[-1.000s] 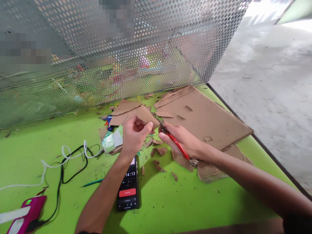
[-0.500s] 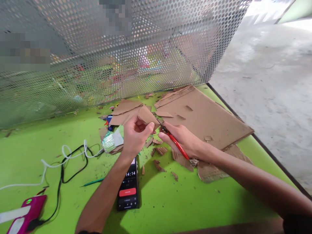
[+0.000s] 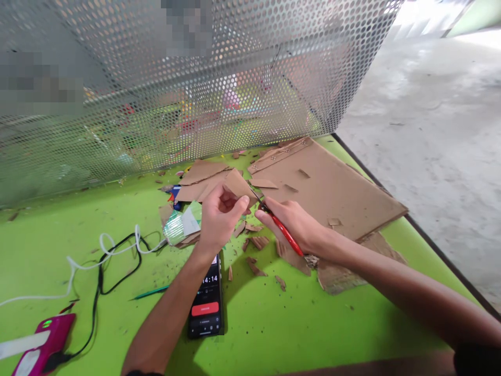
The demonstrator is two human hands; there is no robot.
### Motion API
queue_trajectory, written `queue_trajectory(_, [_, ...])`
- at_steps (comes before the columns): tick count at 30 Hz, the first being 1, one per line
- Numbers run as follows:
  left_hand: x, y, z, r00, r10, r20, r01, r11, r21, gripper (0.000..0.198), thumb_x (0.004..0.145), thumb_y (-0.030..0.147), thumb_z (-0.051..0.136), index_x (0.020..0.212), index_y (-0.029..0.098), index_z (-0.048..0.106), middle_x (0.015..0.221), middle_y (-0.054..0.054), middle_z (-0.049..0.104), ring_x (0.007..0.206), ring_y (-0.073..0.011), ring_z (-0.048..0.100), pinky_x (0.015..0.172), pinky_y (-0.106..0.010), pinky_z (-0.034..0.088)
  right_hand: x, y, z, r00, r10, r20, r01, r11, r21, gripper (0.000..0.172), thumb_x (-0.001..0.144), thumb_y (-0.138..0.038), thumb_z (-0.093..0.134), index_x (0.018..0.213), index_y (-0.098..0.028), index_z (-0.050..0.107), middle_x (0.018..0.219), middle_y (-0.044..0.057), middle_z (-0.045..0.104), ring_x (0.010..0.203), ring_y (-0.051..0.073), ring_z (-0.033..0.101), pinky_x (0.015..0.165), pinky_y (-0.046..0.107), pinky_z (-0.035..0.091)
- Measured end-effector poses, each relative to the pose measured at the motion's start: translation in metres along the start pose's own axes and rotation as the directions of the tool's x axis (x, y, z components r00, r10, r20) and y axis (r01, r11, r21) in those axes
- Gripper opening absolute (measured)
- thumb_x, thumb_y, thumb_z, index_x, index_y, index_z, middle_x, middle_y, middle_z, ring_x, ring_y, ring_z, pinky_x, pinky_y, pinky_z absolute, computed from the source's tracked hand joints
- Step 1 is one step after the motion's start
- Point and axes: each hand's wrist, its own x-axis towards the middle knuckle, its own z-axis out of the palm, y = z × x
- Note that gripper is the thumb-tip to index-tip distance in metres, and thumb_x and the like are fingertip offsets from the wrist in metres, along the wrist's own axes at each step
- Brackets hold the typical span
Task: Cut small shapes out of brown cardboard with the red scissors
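Note:
My left hand (image 3: 219, 219) pinches a small brown cardboard piece (image 3: 238, 184) and holds it just above the green table (image 3: 78, 224). My right hand (image 3: 299, 224) grips red-handled scissors (image 3: 284, 232). Their dark blades point up and left and meet the edge of the cardboard piece. Several small cardboard offcuts (image 3: 256, 243) lie on the table under and between my hands.
A large cardboard sheet (image 3: 332, 193) lies at the right, more pieces (image 3: 199, 172) behind my hands. A phone (image 3: 205, 303) with a running timer lies under my left forearm. White and black cables (image 3: 105, 256) and a pink glue gun (image 3: 43, 342) lie left. A perforated metal screen (image 3: 195, 78) stands behind.
My left hand has shifted slightly right and up with the cardboard piece. The scissors stay at its edge. The phone timer went from 14:13 to 14:14.

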Motion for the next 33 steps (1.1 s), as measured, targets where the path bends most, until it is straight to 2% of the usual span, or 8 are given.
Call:
queue_trajectory(7, [-0.004, -0.002, 0.002, 0.997, -0.020, 0.078, 0.019, 1.000, 0.010, 0.019, 0.090, 0.036, 0.072, 0.086, 0.018, 0.066, 0.076, -0.001, 0.072, 0.066, -0.0129, 0.067, 0.063, -0.023, 0.057, 0.001, -0.003, -0.001, 0.998, 0.058, 0.018, -0.056, 0.994, -0.096, 0.043, 0.112, -0.054, 0.026, 0.092, -0.021, 0.046, 0.064, 0.002, 0.059, 0.049, 0.014, 0.048, 0.053, 0.027, 0.027])
queue_trajectory(15, [-0.005, -0.003, 0.001, 0.997, -0.038, 0.066, 0.034, 0.998, 0.054, 0.020, 0.089, 0.037, 0.073, 0.090, 0.018, 0.068, 0.075, -0.002, 0.074, 0.062, -0.0137, 0.069, 0.059, -0.023, 0.058, 0.001, -0.002, 0.001, 0.998, 0.062, -0.001, -0.060, 0.972, -0.228, 0.058, 0.110, -0.063, 0.015, 0.096, -0.019, 0.051, 0.063, 0.003, 0.061, 0.047, 0.014, 0.043, 0.052, 0.029, 0.023])
queue_trajectory(23, [-0.005, -0.001, 0.002, 0.998, -0.026, 0.064, 0.025, 0.999, 0.024, 0.020, 0.087, 0.037, 0.074, 0.086, 0.018, 0.067, 0.071, -0.001, 0.073, 0.059, -0.0130, 0.067, 0.057, -0.023, 0.057, 0.000, 0.003, 0.009, 0.998, 0.037, -0.043, -0.045, 0.981, -0.191, 0.065, 0.109, -0.065, 0.008, 0.092, -0.019, 0.050, 0.054, -0.003, 0.048, 0.042, 0.012, 0.034, 0.052, 0.029, 0.018])
queue_trajectory(33, [-0.004, -0.001, 0.000, 0.995, -0.033, 0.090, 0.030, 0.999, 0.027, 0.018, 0.088, 0.033, 0.073, 0.082, 0.018, 0.065, 0.064, 0.002, 0.066, 0.054, -0.0118, 0.064, 0.054, -0.022, 0.054, 0.000, 0.000, 0.000, 1.000, 0.024, 0.017, -0.021, 0.984, -0.179, 0.059, 0.111, -0.061, 0.014, 0.098, -0.017, 0.051, 0.058, -0.003, 0.049, 0.045, 0.011, 0.036, 0.053, 0.029, 0.020])
